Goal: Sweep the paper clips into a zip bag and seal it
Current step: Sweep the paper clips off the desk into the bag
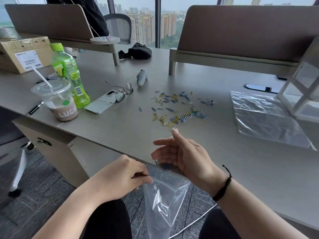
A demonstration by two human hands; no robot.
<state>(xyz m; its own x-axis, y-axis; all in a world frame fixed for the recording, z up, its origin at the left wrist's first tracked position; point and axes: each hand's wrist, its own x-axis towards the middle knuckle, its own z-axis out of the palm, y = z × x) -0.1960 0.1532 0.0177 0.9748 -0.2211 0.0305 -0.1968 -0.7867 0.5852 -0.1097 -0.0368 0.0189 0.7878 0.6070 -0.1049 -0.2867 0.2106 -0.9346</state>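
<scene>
Desk: two zip bags, perhaps eighty paper clips.

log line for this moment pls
left hand pinches zip bag mouth at desk edge | right hand cupped, sweeping clips in | most paper clips still on desk | bag unsealed

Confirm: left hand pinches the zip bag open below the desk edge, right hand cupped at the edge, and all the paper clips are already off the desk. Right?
Not quite. The head view shows most paper clips still scattered on the desk. The rest holds: left hand pinches the zip bag open below the edge, right hand cupped at the edge.
</scene>
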